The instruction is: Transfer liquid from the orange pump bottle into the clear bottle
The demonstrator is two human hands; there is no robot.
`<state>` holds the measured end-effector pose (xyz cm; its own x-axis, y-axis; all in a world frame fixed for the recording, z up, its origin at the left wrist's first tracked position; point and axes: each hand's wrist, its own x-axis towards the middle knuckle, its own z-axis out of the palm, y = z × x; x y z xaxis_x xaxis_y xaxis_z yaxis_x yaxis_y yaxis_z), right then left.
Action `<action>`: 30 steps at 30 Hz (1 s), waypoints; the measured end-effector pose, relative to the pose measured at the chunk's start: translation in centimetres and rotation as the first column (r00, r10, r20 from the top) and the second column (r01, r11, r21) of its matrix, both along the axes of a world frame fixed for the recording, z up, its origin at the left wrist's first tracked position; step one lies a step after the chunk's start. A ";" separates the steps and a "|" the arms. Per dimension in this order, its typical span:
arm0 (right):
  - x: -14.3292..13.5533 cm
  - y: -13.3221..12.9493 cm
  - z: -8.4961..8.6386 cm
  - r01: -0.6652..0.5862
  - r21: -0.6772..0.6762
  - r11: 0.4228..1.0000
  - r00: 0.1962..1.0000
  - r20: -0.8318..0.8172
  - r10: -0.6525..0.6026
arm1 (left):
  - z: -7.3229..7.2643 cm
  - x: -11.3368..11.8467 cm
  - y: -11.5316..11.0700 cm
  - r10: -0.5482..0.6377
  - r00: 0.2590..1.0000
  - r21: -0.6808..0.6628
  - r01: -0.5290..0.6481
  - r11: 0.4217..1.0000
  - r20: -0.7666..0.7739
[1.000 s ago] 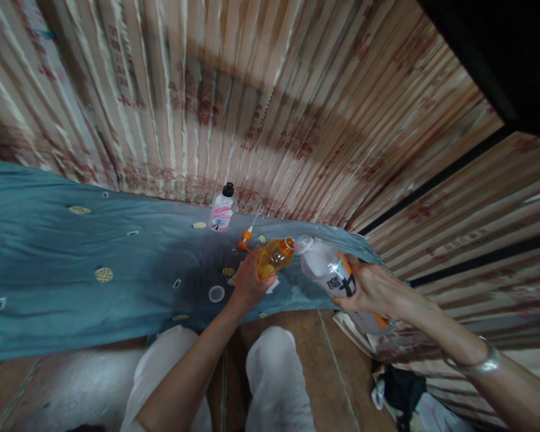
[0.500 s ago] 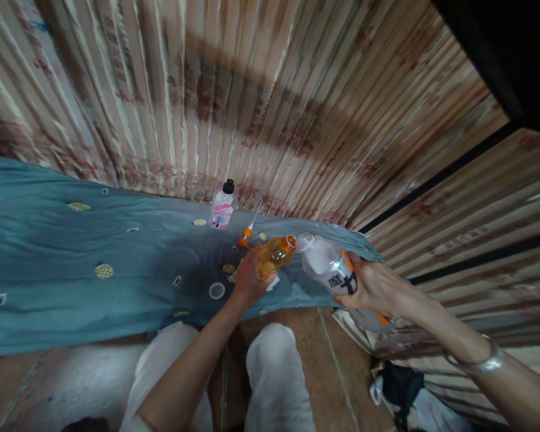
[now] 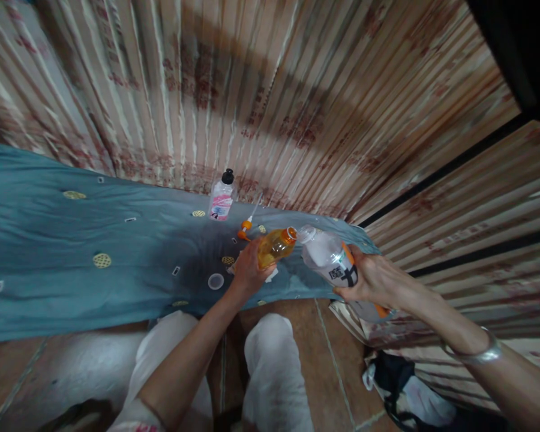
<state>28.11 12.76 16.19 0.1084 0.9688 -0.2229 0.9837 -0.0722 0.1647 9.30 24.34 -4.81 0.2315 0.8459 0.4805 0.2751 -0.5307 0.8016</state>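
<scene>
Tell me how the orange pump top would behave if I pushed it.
The orange pump top is probably light, being small and apparently plastic. Its long, slim tube may flex, and its sideways spout should limit rolling.

Amber bottle; orange-white pump; blue-green cloth, yellow-patterned; beige curtain, red print.

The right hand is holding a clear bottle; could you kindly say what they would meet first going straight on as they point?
Probably the amber bottle in the left hand: the clear bottle points at its mouth from close by, though depth leaves unclear whether they touch.
</scene>
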 end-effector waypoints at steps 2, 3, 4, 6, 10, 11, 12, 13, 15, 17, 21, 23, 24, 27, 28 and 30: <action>0.1 0.0 0.0 -0.012 -0.005 1.000 1.000 -0.012 0.012 | 0.1 0.0 0.0 -0.002 1.000 0.003 0.002 1.000 -0.005; 0.2 -0.1 0.0 -0.021 -0.002 1.000 1.000 -0.017 0.021 | 0.1 0.0 0.0 -0.005 1.000 0.003 0.005 1.000 -0.007; 0.2 -0.1 0.0 -0.025 0.001 1.000 1.000 -0.017 0.025 | 0.1 0.0 0.0 -0.008 1.000 0.003 0.008 1.000 -0.008; 0.3 -0.2 0.0 -0.019 0.008 1.000 1.000 -0.010 0.019 | 0.1 0.0 0.0 -0.015 1.000 0.000 0.015 1.000 -0.013; 0.1 -0.3 0.2 -0.009 0.018 1.000 1.000 -0.002 0.009 | 0.0 0.1 -0.1 -0.017 1.000 0.018 0.017 1.000 -0.015; 0.1 -0.3 0.2 -0.014 0.026 1.000 1.000 -0.003 0.014 | 0.0 0.1 -0.1 -0.016 1.000 0.021 0.016 1.000 -0.014; 0.0 -0.3 0.3 -0.017 0.028 0.999 1.000 -0.005 0.017 | 0.0 0.1 -0.1 -0.015 1.000 0.023 0.016 1.000 -0.013; 0.0 -0.3 0.3 -0.017 0.023 1.000 1.000 -0.005 0.017 | 0.0 0.1 -0.1 -0.015 1.000 0.024 0.016 1.000 -0.010; -0.1 -0.3 0.4 -0.009 0.002 1.000 1.000 -0.006 0.009 | 0.1 0.1 -0.1 -0.017 1.000 0.022 0.017 1.000 -0.005; -0.2 -0.3 0.5 -0.003 -0.016 1.000 1.000 -0.004 0.003 | 0.1 0.0 -0.1 -0.020 1.000 0.024 0.020 1.000 -0.001; -0.5 -0.2 0.7 -0.006 -0.018 1.000 1.000 -0.012 0.006 | 0.1 0.0 -0.1 -0.022 1.000 0.023 0.022 0.999 -0.003; -0.6 -0.2 0.8 -0.005 -0.022 1.000 1.000 -0.003 0.005 | 0.1 0.0 -0.1 -0.018 1.000 0.018 0.018 1.000 -0.010; -0.6 -0.2 0.9 -0.003 -0.024 1.000 1.000 0.005 0.003 | 0.1 0.0 -0.1 -0.016 1.000 0.015 0.016 1.000 -0.015; -0.6 -0.2 0.9 -0.004 -0.023 1.000 1.000 0.014 0.004 | 0.1 0.0 -0.2 -0.011 1.000 0.008 0.011 1.000 -0.026; -0.6 -0.2 0.8 -0.006 -0.018 1.000 1.000 0.012 0.006 | 0.2 0.0 -0.2 -0.011 1.000 0.009 0.012 1.000 -0.026; -0.5 -0.2 0.7 -0.008 -0.008 1.000 1.000 0.008 0.008 | 0.2 0.0 -0.2 -0.010 1.000 0.016 0.010 1.000 -0.021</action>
<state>27.64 12.51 16.89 0.1025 0.9679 -0.2296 0.9828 -0.0630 0.1733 9.31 24.18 -4.60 0.2502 0.8354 0.4895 0.2859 -0.5467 0.7870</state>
